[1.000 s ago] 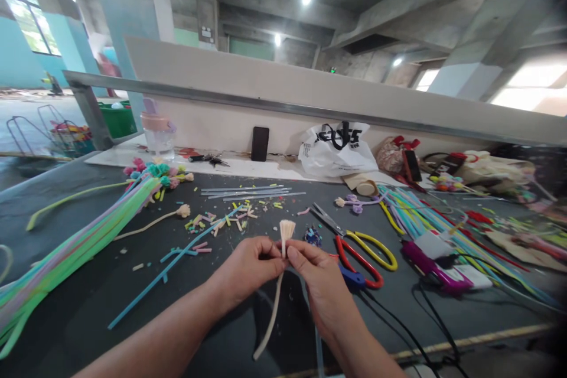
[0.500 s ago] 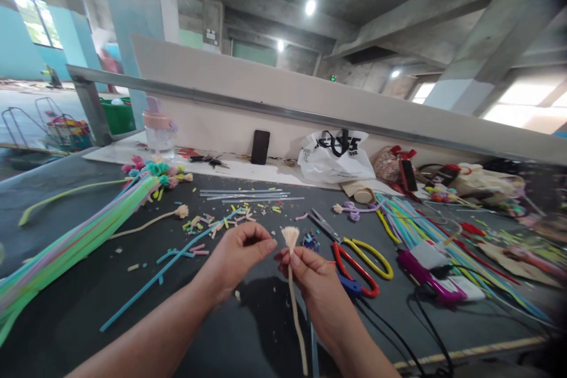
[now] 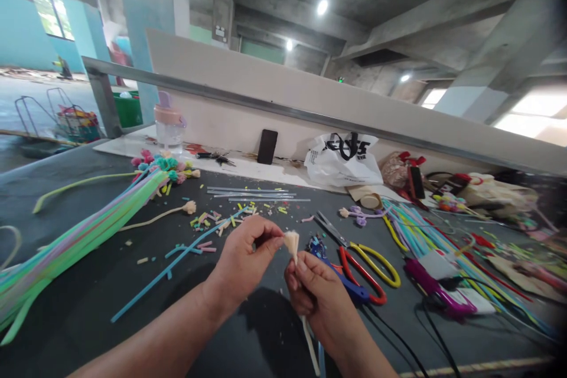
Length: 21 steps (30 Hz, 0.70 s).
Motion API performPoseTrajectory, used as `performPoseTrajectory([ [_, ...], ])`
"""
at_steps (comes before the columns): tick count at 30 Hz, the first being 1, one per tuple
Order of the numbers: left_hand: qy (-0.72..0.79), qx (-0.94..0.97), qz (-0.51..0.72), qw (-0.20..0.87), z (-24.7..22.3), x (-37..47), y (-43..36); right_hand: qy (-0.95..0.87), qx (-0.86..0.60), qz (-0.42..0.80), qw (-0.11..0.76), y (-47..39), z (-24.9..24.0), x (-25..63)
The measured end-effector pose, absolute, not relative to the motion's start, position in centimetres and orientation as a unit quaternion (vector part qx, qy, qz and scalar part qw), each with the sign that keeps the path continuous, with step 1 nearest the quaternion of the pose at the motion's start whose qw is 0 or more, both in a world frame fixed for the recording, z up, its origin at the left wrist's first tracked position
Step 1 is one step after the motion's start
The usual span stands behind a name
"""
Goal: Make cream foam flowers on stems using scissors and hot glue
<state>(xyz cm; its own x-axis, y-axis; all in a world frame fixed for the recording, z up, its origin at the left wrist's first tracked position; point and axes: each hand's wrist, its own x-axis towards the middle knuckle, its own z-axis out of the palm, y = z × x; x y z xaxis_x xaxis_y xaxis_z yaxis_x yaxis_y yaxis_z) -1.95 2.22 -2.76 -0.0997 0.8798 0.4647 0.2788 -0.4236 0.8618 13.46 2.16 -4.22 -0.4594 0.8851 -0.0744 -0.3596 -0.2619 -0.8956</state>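
Near the middle of the view, my right hand (image 3: 316, 289) is closed round a cream stem just below its frayed, tufted head (image 3: 291, 242). The stem's lower end shows beneath my fingers. My left hand (image 3: 248, 257) has its thumb and index finger pinched together at the left edge of that tuft. Scissors with red and yellow handles (image 3: 354, 254) lie right of my right hand, beside a blue-handled tool (image 3: 349, 288) with a cable. A long blue strip (image 3: 177, 261) lies to the left of my left hand, with small cut pieces (image 3: 217, 221) beyond it.
Green and purple strips (image 3: 101, 212) with pompom-like heads cover the left of the dark table. At the back stand a clear bottle (image 3: 169, 130), a phone (image 3: 267, 146) and a white bag (image 3: 343, 159). A purple device (image 3: 436, 292) and more strips are at the right.
The tuft was spread like a fan and is now more gathered. My left fingertips have moved to its edge. My right hand has shifted slightly lower, and the whole scene has moved right.
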Motion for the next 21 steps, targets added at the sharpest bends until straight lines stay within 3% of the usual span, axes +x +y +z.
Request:
performPoseTrajectory([
  [16,0.456,0.61,0.545,0.349,-2.6,-1.6,2.0,-0.502,-0.35,0.598,0.517,2.7,-5.0,14.6],
  [21,0.418,0.564,0.516,0.491,-3.0,-0.9,2.1,-0.506,-0.391,0.566,0.521,2.4,-4.9,14.1],
])
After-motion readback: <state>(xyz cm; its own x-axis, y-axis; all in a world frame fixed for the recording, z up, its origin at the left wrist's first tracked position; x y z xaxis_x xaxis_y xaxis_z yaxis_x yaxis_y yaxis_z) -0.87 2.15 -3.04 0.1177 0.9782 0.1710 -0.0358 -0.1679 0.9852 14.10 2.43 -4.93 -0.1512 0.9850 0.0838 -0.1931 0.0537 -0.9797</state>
